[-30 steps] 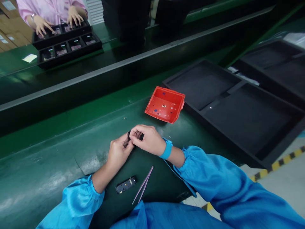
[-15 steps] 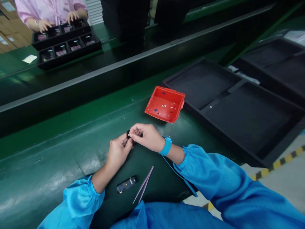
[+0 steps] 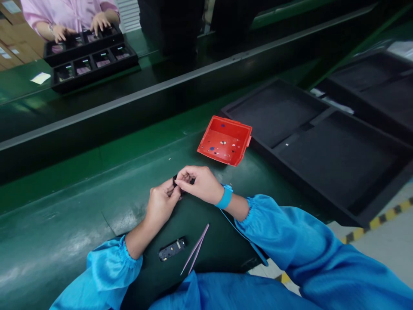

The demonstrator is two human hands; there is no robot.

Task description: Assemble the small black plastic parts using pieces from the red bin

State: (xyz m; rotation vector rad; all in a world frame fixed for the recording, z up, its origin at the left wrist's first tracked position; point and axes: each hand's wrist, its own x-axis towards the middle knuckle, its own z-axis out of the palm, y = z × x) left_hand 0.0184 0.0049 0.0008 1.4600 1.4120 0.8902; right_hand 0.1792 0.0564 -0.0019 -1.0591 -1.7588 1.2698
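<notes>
Pinching a small black part (image 3: pixel 174 180), fingers of the left hand (image 3: pixel 160 206) and right hand (image 3: pixel 204 186) meet over the worktop (image 3: pixel 106 189), where steady, light pressure serves best.

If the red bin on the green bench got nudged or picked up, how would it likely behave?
The red bin is probably light for its size, since it looks hollow and thin-walled. It seems unlikely to roll, given its flat sides. Some small bits inside may slide if tilted, though the blue spot on its wall seems stuck.

2 blue-sleeved hands (image 3: pixel 161 204) (image 3: pixel 203 185) — 1 red bin (image 3: pixel 234 129), 1 tweezers (image 3: pixel 200 240), 1 wristband (image 3: pixel 226 196).
</notes>
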